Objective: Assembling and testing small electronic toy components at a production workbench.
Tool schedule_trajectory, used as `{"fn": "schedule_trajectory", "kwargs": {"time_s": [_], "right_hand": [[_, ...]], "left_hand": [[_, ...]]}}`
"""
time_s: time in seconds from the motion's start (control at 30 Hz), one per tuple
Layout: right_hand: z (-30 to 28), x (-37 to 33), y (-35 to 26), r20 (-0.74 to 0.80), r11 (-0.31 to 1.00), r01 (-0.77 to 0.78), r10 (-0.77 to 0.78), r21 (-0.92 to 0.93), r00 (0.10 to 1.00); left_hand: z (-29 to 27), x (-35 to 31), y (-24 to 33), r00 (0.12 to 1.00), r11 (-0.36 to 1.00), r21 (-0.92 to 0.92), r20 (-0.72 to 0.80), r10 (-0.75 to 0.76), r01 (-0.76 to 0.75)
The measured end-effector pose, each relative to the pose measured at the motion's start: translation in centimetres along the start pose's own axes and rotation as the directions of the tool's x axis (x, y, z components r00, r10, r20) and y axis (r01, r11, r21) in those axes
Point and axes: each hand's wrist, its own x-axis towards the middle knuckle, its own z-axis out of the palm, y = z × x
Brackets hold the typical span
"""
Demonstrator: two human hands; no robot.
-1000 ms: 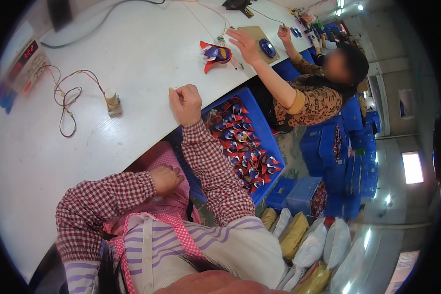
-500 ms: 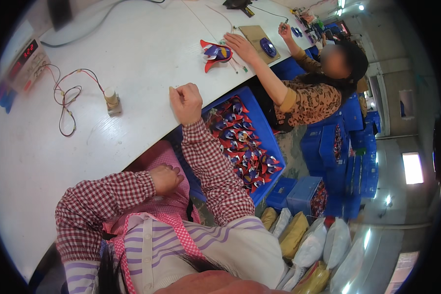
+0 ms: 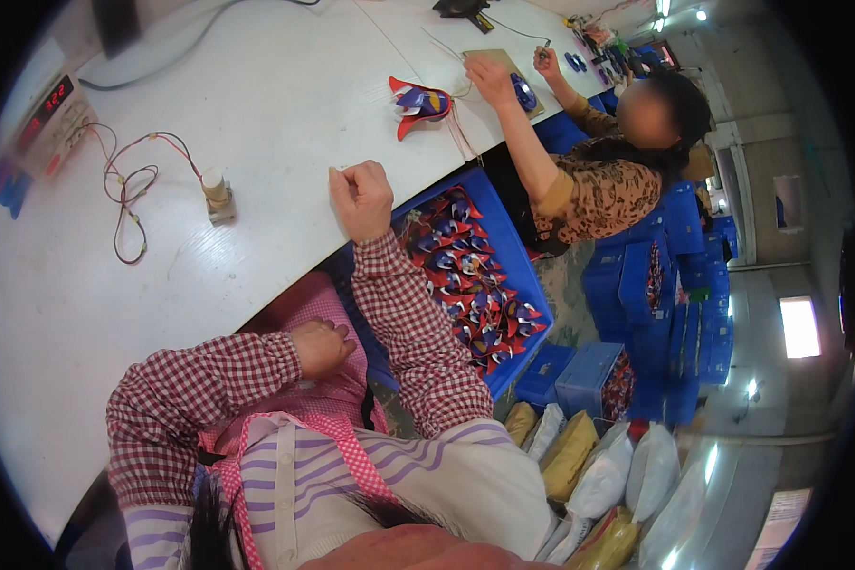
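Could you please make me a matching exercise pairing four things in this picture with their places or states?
1. the wearer's left hand
2. the wearer's right hand
3. large blue crate
4. box with red digits

A. holding many red-and-purple pieces
B. curled, at the white table
C. toward the picture's left edge
D. over pink checked cloth

Pairs: 1-D, 2-B, 3-A, 4-C

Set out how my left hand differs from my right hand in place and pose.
Your left hand lies on the pink checked cloth in your lap, while your right hand rests on the white table.
The left hand points sideways across your body; the right hand points forward, in a loose fist.
Both emerge from checked sleeves, and neither visibly holds anything.
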Motion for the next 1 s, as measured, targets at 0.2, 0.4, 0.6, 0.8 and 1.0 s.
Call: {"fn": "schedule_trajectory", "kwargs": {"time_s": [0.2,0.4,0.6,0.8,1.0], "right_hand": [[0.01,0.0,0.0,0.004,1.0,-0.01,0.01,-0.002,1.0],[0.06,-0.03,-0.02,-0.007,1.0,-0.012,0.012,0.01,1.0],[0.05,-0.02,0.03,0.0,1.0,-0.018,0.018,0.009,1.0],[0.06,-0.03,0.0,0.001,1.0,-0.026,0.026,0.012,1.0],[0.08,0.02,-0.01,-0.003,1.0,-0.01,0.01,0.001,1.0]], "left_hand": [[0.14,-0.02,-0.05,1.0,1.0,-0.004,-0.008,0.005,-0.005],[-0.03,-0.03,-0.02,1.0,1.0,-0.011,0.005,0.003,-0.003],[-0.03,-0.01,-0.01,1.0,1.0,-0.006,0.017,-0.002,0.002],[0.05,0.07,-0.01,1.0,1.0,-0.012,0.028,-0.009,0.009],[-0.08,0.07,0.09,0.999,0.999,-0.024,0.045,-0.022,0.023]]}}
